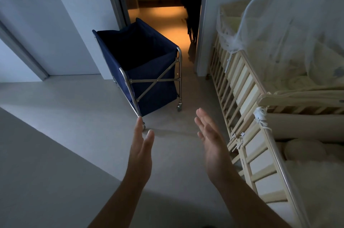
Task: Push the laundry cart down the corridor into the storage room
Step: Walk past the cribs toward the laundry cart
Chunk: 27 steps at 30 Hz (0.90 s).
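So the laundry cart (pixel 141 64) sits mid-frame, far end already poking at the doorway (pixel 160 17) w/ the orange-lit corridor beyond, and it's turned at an angle, not squared up to the opening. Both hands are out in front but on nothing: left hand (pixel 141 146) flat w/ fingers straight, right hand (pixel 210 142) spread wide open, palms facing each other, both short of the near frame rail (pixel 128 86) afaict. Biggest risk imo is the angle. Shove it as it stands and the far left corner prob clips the door frame (pixel 119 8), or it swings and the right side scrapes the wall corner (pixel 202 41). Gap looks tight on both sides. Second thing, the wooden crib (pixel 242 86) runs all along the right, just beside the path, so a wide swing of the near end could knock the slats or snag the netting (pixel 279 15). Also the casters (pixel 179 106) swivel, so an uneven push from one hand will prob veer it. There's something dark on the corridor's right side (pixel 192 28) too, can't tell what, might block it further in.
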{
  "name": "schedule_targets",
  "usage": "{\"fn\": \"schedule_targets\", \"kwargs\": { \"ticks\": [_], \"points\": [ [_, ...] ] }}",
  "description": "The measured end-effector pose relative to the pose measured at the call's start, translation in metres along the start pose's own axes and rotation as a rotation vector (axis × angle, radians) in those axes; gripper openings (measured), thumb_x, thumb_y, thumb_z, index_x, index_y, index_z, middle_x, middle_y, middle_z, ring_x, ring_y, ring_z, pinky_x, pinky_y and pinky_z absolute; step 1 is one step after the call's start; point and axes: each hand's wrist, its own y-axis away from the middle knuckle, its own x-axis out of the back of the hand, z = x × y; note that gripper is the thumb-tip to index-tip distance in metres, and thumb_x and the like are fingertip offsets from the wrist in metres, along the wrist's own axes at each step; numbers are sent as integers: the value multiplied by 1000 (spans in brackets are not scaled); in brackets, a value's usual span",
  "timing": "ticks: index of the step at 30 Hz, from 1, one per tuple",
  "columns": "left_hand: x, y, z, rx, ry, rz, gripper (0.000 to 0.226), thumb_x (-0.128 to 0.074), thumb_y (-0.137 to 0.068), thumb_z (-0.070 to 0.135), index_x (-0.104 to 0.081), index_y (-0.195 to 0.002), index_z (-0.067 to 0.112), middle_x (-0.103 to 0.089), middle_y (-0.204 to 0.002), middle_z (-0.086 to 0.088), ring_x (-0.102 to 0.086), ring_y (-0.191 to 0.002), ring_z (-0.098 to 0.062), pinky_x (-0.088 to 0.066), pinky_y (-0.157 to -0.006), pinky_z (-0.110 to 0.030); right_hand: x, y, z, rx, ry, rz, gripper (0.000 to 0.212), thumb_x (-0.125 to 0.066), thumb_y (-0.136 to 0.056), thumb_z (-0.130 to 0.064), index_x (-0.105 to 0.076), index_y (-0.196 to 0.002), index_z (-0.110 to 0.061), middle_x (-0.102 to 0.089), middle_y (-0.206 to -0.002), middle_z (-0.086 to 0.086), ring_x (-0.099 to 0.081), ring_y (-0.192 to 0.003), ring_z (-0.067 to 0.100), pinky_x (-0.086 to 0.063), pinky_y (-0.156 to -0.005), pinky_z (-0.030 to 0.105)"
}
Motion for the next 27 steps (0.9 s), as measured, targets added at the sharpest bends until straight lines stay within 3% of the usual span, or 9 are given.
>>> {"fn": "schedule_targets", "kwargs": {
  "ticks": [4, 11, 15, 19, 23, 27],
  "points": [
    [-10, -31, 0, 11, 28, -11, 85, -42, -73, 75, -23, -149, 42, -26, -149, 27, -28, -118, 30, -27, -89, -2, 4, -33, 0, -9, -7, -2, 80, -55, -65, -86, -50, -135, -50, -51, -141, -30, -43, -135, -4, -22, -119, 44],
    [-40, -97, 1, 9, 46, 7, 83, -45, -74, 75, -23, -148, 44, -22, -152, 27, -28, -121, 29, -32, -85, 2, 12, -113, 2, -8, 56, -71, 76, -48, -73, -85, -43, -140, -50, -45, -146, -30, -38, -138, -5, -21, -120, 46],
    [-62, -141, 3, 35, 65, 40, 77, -48, -72, 74, -25, -142, 51, -23, -153, 28, -23, -140, 6, -28, -104, -15, 21, -168, -1, -5, 37, -107, 77, -50, -73, -84, -43, -141, -49, -45, -146, -29, -38, -138, -5, -23, -119, 43],
    [-87, -186, 7, 75, 10, 65, 86, -46, -70, 84, -23, -146, 49, -22, -158, 19, -20, -144, 1, -20, -119, -42, 35, -226, -6, -1, 41, -138, 77, -50, -72, -85, -43, -141, -51, -44, -147, -30, -37, -137, -6, -25, -116, 37],
    [-112, -230, 12, 39, 35, 102, 86, -48, -77, 75, -27, -151, 35, -28, -157, 17, -22, -143, 1, -20, -119, -46, 51, -282, -11, 1, 37, -164, 74, -49, -75, -85, -43, -141, -51, -44, -146, -32, -37, -138, -6, -25, -114, 34],
    [-133, -267, 18, 45, 63, 101, 93, -50, -73, 81, -25, -151, 37, -27, -157, 19, -22, -143, 0, -21, -119, -48, 64, -329, -13, -3, 42, -176, 72, -48, -76, -85, -42, -140, -53, -43, -147, -32, -37, -138, -6, -24, -115, 36]
  ]
}}
